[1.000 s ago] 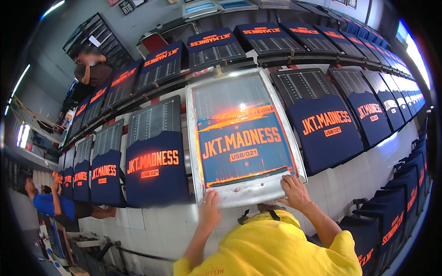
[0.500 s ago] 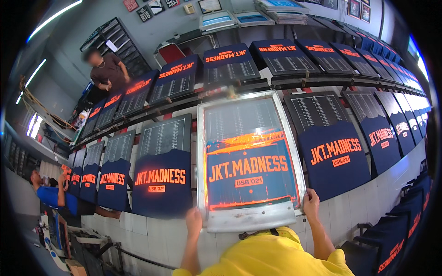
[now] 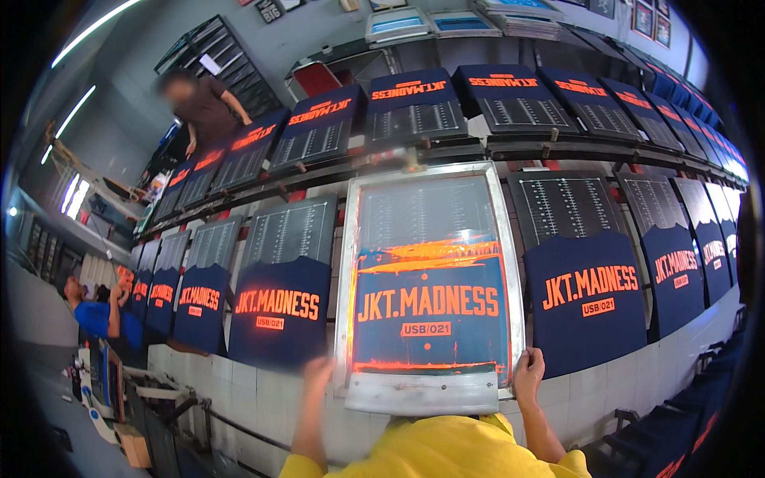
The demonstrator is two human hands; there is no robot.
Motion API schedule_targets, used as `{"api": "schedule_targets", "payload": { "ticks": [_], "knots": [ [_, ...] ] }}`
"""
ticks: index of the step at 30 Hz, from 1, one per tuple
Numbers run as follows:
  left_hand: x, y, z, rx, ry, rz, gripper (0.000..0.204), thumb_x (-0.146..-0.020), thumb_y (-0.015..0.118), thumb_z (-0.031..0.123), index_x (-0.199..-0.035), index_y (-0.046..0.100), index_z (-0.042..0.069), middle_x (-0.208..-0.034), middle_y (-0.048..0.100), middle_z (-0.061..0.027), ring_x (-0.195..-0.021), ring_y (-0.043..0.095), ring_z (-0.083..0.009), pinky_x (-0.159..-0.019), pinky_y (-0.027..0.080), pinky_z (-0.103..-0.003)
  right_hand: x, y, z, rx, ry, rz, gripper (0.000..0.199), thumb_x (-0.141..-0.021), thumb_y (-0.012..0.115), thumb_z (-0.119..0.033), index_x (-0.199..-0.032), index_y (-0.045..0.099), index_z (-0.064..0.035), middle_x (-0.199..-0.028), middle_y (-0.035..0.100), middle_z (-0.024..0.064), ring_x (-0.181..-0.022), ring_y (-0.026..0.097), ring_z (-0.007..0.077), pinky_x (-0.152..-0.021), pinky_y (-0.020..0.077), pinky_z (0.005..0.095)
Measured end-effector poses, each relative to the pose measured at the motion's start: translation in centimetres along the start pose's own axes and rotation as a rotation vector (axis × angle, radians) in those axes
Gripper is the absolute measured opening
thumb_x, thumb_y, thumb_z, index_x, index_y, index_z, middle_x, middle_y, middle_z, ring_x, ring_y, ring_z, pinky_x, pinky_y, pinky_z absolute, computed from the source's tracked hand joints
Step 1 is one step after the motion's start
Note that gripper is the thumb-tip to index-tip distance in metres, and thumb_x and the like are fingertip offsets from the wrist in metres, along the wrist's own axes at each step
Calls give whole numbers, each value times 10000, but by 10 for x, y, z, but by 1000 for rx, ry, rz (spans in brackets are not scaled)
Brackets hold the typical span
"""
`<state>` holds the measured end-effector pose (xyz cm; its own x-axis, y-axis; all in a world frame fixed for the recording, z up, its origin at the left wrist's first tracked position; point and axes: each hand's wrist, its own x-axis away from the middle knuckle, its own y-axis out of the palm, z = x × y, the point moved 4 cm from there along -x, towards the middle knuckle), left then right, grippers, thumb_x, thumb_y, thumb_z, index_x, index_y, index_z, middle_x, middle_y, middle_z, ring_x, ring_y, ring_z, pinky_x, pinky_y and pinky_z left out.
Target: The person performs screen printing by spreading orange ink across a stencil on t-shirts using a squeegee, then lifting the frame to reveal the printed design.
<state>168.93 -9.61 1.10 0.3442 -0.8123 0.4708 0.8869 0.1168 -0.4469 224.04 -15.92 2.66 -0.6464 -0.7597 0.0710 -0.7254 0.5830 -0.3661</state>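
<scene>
In front of me lies a screen printing frame [image 3: 341, 319] with pale metal rails. Orange ink [image 3: 430, 255] streaks its mesh [image 3: 422, 211], and a dark blue area with orange block lettering shows below that. A wide pale bar [image 3: 422, 398] crosses the near end. My right hand [image 3: 529, 373] has its fingers curled at the lower right side rail, closed on the frame. Beside the lower left corner, my left hand [image 3: 317, 373] is smeared by motion and looks a little apart from the rail; its fingers cannot be made out.
Dark blue shirts [image 3: 588, 311] with orange lettering lie on black boards [image 3: 291, 231] to both sides, with another row [image 3: 414, 88] beyond. Dark printed pieces [image 3: 677, 430] hang at lower right. One person [image 3: 203, 107] stands back left; another in blue [image 3: 100, 319] is far left.
My left hand has moved left, off the frame's lower left side. My right hand stays at the right rail. The whole view has shifted slightly, and the person at back left has lowered a hand.
</scene>
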Motion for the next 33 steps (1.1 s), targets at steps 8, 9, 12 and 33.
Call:
{"api": "schedule_targets", "payload": {
  "ticks": [8, 9, 12, 33],
  "knots": [
    [-15, -13, -9, 43, -90, -151, 320, -852, 743, 341, -933, 720, 32, -836, 689, -28, -739, 617, -106, -652, 480, -276, -5, 5, 0, -2, -9, -20, 139, -955, 519, -74, -1001, 590, 36, -813, 599, 84, -732, 534, 143, -688, 452, 315],
    [-13, -11, -7, 79, -99, -162, 318, -857, 741, 338, -936, 719, 32, -838, 690, -27, -740, 619, -107, -653, 481, -275, -7, 4, -3, -1, -3, -25, 142, -956, 520, -77, -1006, 590, 35, -818, 602, 87, -737, 540, 147, -692, 455, 318],
    [0, -8, 0, 163, -125, -193, 303, -872, 732, 322, -950, 718, 29, -851, 695, -28, -743, 628, -112, -656, 486, -272, -3, 3, -18, 106, -35, 10, 136, -948, 521, -68, -1005, 594, 31, -832, 612, 109, -758, 560, 175, -721, 465, 330],
    [91, 25, 53, 377, 168, 228, 279, -889, 681, 206, -953, 722, -63, -840, 717, -83, -752, 624, -116, -687, 478, -286, -27, -53, -24, 87, -35, -154, 329, -933, 451, -185, -753, 507, 86, -627, 414, 169, -620, 382, 230, -615, 360, 431]
  ]
}}
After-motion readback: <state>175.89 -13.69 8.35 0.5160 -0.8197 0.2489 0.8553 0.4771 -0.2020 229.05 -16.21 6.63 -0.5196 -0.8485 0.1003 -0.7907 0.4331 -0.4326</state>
